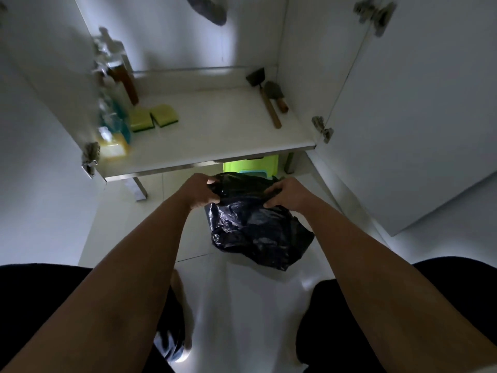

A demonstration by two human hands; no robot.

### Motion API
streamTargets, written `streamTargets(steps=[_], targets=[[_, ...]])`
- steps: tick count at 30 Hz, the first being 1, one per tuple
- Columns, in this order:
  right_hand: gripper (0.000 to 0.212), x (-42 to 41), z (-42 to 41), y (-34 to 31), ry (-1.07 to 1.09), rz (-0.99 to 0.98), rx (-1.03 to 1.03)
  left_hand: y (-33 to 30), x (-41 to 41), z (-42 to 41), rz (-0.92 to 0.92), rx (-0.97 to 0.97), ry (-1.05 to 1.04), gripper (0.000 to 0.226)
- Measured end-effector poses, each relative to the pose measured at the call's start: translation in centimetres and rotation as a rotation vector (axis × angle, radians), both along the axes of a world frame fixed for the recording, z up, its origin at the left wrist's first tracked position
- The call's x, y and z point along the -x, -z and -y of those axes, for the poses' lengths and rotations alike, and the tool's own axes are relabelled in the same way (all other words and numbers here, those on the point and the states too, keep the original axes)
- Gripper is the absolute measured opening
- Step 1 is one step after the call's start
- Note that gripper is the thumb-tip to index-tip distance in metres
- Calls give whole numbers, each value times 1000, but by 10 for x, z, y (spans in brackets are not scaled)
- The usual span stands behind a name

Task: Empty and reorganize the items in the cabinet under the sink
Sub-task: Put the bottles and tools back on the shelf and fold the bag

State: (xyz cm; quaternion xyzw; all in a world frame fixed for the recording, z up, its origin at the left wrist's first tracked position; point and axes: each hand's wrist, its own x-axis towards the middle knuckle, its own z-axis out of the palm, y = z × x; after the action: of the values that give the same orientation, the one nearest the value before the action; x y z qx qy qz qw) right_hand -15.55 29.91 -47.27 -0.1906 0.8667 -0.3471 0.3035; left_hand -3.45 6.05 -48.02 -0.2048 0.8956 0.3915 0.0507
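Note:
A crumpled black plastic bag hangs above the white floor, just in front of the open cabinet. My left hand grips its upper left edge and my right hand grips its upper right edge. On the cabinet floor, two yellow-green sponges lie at the left. Beside them, along the left wall, stand several bottles, blurred. A brush and a small trowel with wooden handles lie at the back right.
Both white cabinet doors stand open, the right door close to my right arm. A lime-green container sits on the floor under the cabinet edge, behind the bag. A dark pipe hangs at the cabinet top. My knees frame the bottom.

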Motion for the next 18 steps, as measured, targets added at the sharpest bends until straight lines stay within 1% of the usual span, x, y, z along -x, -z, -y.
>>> streamTargets(steps=[3,6,8,11,13,15,17,18], targets=[[23,-4,-7,-6,-6,-145,-7,-2,-2,-5,51,190,123,38],[20,-6,-12,-2,-28,-259,-51,-1,0,-11,71,416,194,18],[20,-6,-17,2,-71,-362,-105,0,2,-13,57,529,189,13],[24,-4,-28,7,-202,-611,-277,0,5,-16,-17,597,155,13],[23,2,-35,10,-299,-725,-316,0,10,-16,-72,626,155,11],[24,9,-39,14,-349,-750,-294,-1,17,-14,-117,611,144,13],[27,13,-39,18,-303,-719,-225,0,24,-10,-196,584,104,13],[27,15,-39,20,-260,-738,-178,2,28,-8,-249,581,81,12]])
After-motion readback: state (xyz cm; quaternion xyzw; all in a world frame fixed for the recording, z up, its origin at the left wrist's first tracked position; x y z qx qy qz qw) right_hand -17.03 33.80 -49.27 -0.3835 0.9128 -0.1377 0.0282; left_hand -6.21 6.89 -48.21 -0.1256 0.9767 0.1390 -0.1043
